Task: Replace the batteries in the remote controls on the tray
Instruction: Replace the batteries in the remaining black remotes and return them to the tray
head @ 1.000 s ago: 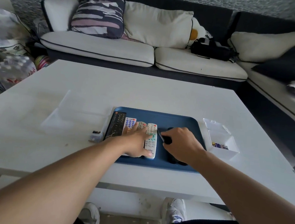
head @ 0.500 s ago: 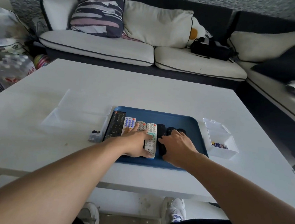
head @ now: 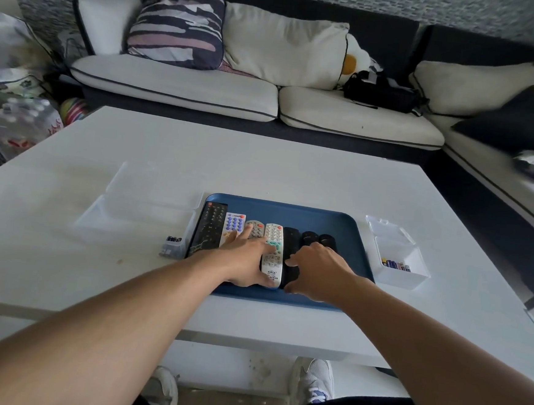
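Observation:
A blue tray (head: 290, 210) on the white table holds several remotes side by side: a long black remote (head: 211, 226), a white remote with blue buttons (head: 234, 223), a grey remote (head: 255, 228), a white remote with green buttons (head: 273, 244), and three black remotes (head: 291, 239). My left hand (head: 245, 261) rests flat across the grey and white remotes, fingers stretched out, thumb at the white remote's near end. My right hand (head: 321, 270) lies over the black remotes with fingers spread, gripping nothing that I can see.
A small clear box (head: 413, 277) with several batteries (head: 396, 265) stands right of the tray. A larger clear box (head: 136, 217) lies left of it, with a few batteries (head: 173, 239) at its near corner. A sofa (head: 267, 106) lines the far side and the right.
My right hand has laid the black remote it held down beside the white one and spread its fingers. My left hand has stayed on the remotes.

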### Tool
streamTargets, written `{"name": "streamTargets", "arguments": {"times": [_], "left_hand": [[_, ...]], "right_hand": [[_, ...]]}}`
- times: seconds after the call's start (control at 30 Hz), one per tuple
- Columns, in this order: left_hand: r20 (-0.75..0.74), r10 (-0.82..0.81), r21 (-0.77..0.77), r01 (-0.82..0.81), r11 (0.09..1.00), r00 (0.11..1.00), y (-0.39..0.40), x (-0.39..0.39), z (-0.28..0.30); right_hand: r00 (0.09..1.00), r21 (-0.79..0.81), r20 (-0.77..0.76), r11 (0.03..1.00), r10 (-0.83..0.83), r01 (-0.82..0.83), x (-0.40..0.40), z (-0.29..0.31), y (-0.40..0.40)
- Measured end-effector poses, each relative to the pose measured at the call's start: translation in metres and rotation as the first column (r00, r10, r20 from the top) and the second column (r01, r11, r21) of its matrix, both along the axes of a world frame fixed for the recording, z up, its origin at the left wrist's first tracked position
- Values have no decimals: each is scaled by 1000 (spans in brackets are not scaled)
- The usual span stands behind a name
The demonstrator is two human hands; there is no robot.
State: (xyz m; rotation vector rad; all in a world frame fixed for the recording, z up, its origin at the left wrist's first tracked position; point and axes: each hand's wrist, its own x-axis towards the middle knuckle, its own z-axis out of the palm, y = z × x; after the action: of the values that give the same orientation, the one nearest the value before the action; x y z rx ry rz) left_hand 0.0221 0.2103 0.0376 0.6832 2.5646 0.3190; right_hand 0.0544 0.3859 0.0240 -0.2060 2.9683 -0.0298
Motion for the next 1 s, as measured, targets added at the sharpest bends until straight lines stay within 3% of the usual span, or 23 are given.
{"name": "streamTargets", "arguments": {"times": [0.13,0.2,0.3,0.4,0.73,1.0], "left_hand": [[-44,-16,12,17,1000,999,1,-5,-8],[-69,-23,19,24,1000,997,2,-7,-13],[-56,-38,37,41,998,998,4,-6,-13],[-12,-58,52,59,997,998,8,1,-8],[27,-151,-36,152,988,988,20,6,-10],[56,-132,-36,134,990,990,23,6,-5]], "right_hand": [[997,-125,69,991,-44,52,2,9,5],[993,-179,21,977,-116,118,1,15,10],[962,-123,-71,959,-265,255,0,15,21],[947,-60,-24,947,-319,317,3,11,26],[911,-170,97,895,-402,413,2,6,28],[878,-207,123,853,-463,479,-2,0,19]]}}
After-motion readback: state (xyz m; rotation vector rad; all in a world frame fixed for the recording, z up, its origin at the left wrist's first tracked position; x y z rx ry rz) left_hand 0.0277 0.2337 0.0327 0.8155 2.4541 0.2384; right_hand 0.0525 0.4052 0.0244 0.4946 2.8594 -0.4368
